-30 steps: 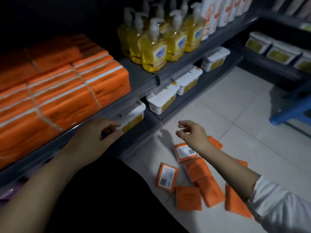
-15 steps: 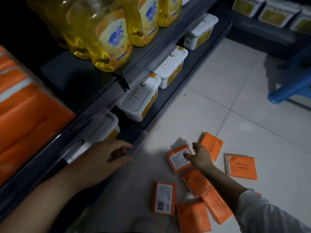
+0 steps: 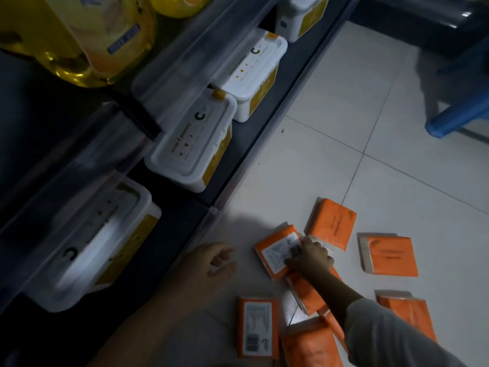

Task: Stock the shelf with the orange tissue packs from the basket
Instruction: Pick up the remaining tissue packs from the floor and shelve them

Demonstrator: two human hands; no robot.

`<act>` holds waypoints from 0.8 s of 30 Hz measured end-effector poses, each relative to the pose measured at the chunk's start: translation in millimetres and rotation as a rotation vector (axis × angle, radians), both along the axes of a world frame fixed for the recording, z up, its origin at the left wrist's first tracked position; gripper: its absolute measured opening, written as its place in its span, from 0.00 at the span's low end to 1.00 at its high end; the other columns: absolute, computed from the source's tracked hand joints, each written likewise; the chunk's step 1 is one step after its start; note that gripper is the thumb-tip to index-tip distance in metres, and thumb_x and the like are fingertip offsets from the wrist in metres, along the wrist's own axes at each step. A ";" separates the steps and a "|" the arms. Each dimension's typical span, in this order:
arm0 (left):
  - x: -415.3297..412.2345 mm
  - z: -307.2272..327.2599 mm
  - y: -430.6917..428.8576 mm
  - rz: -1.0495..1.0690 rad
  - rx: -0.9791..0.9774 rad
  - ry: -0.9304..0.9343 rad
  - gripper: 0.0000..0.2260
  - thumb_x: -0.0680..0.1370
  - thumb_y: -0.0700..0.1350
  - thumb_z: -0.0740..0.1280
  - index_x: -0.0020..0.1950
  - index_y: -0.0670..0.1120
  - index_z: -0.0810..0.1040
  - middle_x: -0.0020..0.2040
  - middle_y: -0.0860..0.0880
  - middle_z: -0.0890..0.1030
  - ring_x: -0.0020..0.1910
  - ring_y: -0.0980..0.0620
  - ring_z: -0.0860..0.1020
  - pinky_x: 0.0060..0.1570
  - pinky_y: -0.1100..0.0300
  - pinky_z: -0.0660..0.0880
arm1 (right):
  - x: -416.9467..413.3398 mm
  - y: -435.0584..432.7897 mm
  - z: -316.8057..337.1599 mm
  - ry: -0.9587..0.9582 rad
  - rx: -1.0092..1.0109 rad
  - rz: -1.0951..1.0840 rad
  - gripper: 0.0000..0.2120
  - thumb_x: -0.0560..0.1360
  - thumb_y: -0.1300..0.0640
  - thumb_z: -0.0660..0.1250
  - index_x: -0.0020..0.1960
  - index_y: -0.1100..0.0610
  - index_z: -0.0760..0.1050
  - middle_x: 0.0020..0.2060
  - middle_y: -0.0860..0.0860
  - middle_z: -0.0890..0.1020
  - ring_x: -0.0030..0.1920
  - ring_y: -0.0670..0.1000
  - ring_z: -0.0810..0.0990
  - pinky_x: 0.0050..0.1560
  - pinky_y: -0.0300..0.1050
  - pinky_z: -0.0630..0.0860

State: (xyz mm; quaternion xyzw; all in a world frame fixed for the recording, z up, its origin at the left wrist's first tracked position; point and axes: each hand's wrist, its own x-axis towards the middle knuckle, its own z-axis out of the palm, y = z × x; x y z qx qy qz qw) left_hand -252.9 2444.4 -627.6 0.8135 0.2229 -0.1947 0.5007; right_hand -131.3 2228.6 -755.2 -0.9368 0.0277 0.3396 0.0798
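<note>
Now, right hand (image 3: 311,258) grips a flat rectangular orange pack (image 3: 274,252).

Yellow soap bottles (image 3: 79,35) top left; white lidded tubs (image 3: 190,144) in row below; blue stool (image 3: 460,115) right.

The white tiled floor (image 3: 330,128) has orange tissue packs (image 3: 390,256) lying flat, scattered at the near right. On the left, the low dark shelf (image 3: 254,133) holds a row of white lidded boxes (image 3: 193,144).
</note>
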 end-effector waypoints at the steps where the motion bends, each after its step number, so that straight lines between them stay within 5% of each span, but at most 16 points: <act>1: -1.4 -3.7 -1.7 0.017 -0.022 0.017 0.15 0.68 0.60 0.64 0.53 0.60 0.73 0.51 0.60 0.77 0.51 0.60 0.76 0.50 0.66 0.73 | 1.8 -0.3 -2.0 -0.001 0.000 -0.002 0.37 0.68 0.45 0.71 0.70 0.56 0.60 0.63 0.55 0.71 0.64 0.57 0.69 0.64 0.54 0.65; 4: -2.2 -10.6 -8.0 0.087 -0.057 0.050 0.14 0.72 0.58 0.66 0.55 0.55 0.75 0.50 0.57 0.78 0.50 0.61 0.76 0.49 0.68 0.72 | 4.4 -1.1 -4.3 0.031 -0.011 -0.021 0.42 0.65 0.44 0.74 0.71 0.56 0.59 0.64 0.56 0.70 0.65 0.58 0.68 0.64 0.56 0.64; 7: -2.3 -8.4 -12.8 0.188 -0.096 0.103 0.06 0.75 0.57 0.65 0.49 0.57 0.75 0.48 0.56 0.79 0.50 0.56 0.77 0.55 0.57 0.75 | -1.8 0.6 4.3 -0.042 0.151 -0.064 0.36 0.62 0.47 0.75 0.65 0.57 0.67 0.59 0.57 0.73 0.62 0.60 0.70 0.59 0.53 0.67; 11: 7.0 10.1 -30.7 0.512 -0.376 0.245 0.17 0.75 0.60 0.59 0.53 0.49 0.76 0.47 0.47 0.81 0.47 0.48 0.80 0.46 0.50 0.78 | -26.4 1.6 46.0 -0.547 0.521 0.082 0.19 0.61 0.53 0.72 0.47 0.60 0.72 0.42 0.60 0.75 0.44 0.60 0.72 0.42 0.49 0.64; 14: 18.1 20.4 -47.2 0.699 -0.632 0.308 0.19 0.74 0.61 0.62 0.58 0.50 0.71 0.52 0.44 0.79 0.48 0.45 0.80 0.40 0.52 0.79 | -45.1 8.7 92.3 -0.842 0.603 0.385 0.12 0.63 0.59 0.64 0.44 0.55 0.66 0.38 0.56 0.73 0.40 0.55 0.67 0.39 0.48 0.63; 16: 23.8 20.6 -53.5 0.825 -0.661 0.213 0.19 0.74 0.53 0.68 0.61 0.48 0.70 0.56 0.42 0.78 0.48 0.45 0.80 0.38 0.53 0.78 | -45.3 9.5 106.1 -0.915 0.635 0.473 0.12 0.64 0.64 0.66 0.45 0.56 0.67 0.39 0.57 0.73 0.40 0.55 0.68 0.41 0.46 0.63; 20: 33.2 14.5 -53.2 0.854 -0.548 -0.011 0.22 0.71 0.38 0.72 0.63 0.49 0.71 0.58 0.45 0.78 0.52 0.44 0.79 0.41 0.52 0.77 | -11.5 -12.8 91.6 -0.651 0.559 0.399 0.28 0.62 0.66 0.69 0.62 0.57 0.70 0.51 0.56 0.73 0.51 0.56 0.71 0.53 0.48 0.70; 24: 40.4 6.9 -52.6 0.684 -0.452 -0.110 0.27 0.68 0.39 0.74 0.64 0.51 0.71 0.58 0.47 0.79 0.53 0.48 0.80 0.42 0.53 0.78 | 39.3 -44.8 65.6 -0.369 0.440 -0.229 0.34 0.67 0.59 0.73 0.69 0.64 0.63 0.62 0.63 0.71 0.64 0.62 0.68 0.64 0.50 0.65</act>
